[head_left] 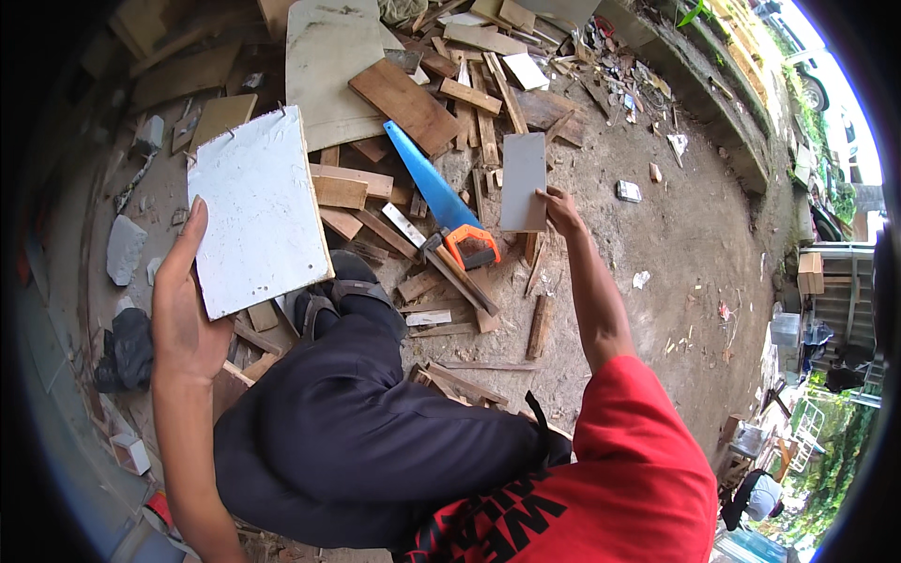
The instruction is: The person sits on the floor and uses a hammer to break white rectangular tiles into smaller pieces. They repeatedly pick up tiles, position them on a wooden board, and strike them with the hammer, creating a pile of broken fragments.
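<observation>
My left hand (190, 305) grips a white-painted board (255, 214) by its lower left edge, thumb on the face and the other fingers hidden behind. Bent nails stick out at the board's upper corners. Off to the right, my right hand (563, 210) pinches the edge of a smaller grey rectangular board (523, 178), held upright above the ground. Between the two boards lies a handsaw (441, 192) with a blue blade and an orange and black handle. A hammer (460, 273) rests beside the saw's handle, on the wood scraps.
Scrap wood (375, 192) is heaped ahead of my feet, with a brown plank (404, 105) and a large pale sheet (328, 66) at the back. A concrete kerb (694, 103) borders the dirt ground on the right. At left lie a chunk of rubble (125, 250) and a black bag (125, 352).
</observation>
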`<state>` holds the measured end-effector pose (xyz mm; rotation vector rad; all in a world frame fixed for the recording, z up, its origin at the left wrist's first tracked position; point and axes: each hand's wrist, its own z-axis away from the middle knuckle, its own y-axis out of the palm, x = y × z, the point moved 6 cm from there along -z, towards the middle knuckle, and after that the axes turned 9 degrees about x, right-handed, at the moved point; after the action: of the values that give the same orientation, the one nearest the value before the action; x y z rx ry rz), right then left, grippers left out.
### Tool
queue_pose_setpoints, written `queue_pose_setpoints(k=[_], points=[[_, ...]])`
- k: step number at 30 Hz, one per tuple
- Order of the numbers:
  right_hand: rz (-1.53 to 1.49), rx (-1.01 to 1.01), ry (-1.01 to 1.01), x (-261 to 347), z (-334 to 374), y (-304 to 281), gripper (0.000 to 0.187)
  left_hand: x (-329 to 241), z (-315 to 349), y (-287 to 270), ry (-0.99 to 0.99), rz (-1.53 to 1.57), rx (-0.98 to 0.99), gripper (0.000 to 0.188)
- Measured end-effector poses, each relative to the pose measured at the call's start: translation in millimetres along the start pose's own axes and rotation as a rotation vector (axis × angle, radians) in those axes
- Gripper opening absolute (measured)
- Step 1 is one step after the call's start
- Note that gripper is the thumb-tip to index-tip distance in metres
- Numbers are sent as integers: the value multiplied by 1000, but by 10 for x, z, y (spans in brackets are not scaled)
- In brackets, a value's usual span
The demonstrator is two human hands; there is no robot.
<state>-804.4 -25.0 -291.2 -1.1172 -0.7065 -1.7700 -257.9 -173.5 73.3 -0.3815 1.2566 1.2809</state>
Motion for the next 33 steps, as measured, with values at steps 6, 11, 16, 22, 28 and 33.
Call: queue_pose_setpoints(k=[6,11,16,22,28,33], points=[[-69,20,-41,329,340,221,39,-12,-6,28,34,-1,38,50],[-186,62,-137,610,424,800,43,-40,70,-114,50,-9,-40,49],[-206,213,-255,791,371,1253,40,-37,218,-160,80,18,-65,48],[11,217,-255,808,400,2047,40,-135,582,-259,146,-17,-167,50],[97,311,-331,853,340,3010,53,-276,960,-131,219,-85,-196,50],[399,194,-387,800,287,3056,65,-331,1207,-175,175,-161,-179,51]])
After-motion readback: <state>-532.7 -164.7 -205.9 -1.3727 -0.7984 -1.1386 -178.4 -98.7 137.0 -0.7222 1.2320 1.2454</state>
